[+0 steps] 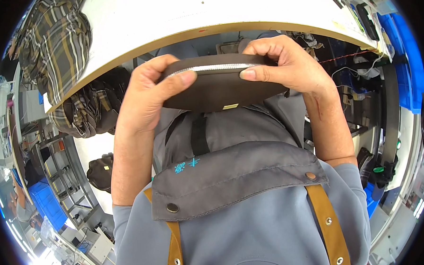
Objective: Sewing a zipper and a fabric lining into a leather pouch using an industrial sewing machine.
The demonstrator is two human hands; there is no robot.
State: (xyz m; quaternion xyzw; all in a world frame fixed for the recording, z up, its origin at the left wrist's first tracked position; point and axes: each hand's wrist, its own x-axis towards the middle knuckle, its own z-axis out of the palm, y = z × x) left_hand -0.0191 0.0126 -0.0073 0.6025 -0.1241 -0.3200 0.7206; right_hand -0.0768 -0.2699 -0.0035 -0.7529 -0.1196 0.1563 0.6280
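Note:
My left hand (pixel 148 90) grips the left end of a dark brown pouch (pixel 219 89), its thumb along the silvery zipper edge on top. My right hand (pixel 285 67) grips the right end, thumb pressed just below the zipper and fingers over the far side. A small pale yellow tab (pixel 230 106) shows on the lower edge of the pouch. The pouch is raised over the grey apron (pixel 237 169) on my body, just below the near edge of a white table (pixel 206 9).
Plaid fabric (pixel 57 49) drapes over the table's left corner, with more bundled fabric (pixel 92 109) beneath. Blue bins (pixel 47 201) stand at the left and at the right (pixel 402 58). Metal racks and cables surround the table. Another person's arm (pixel 18 193) shows at the far left.

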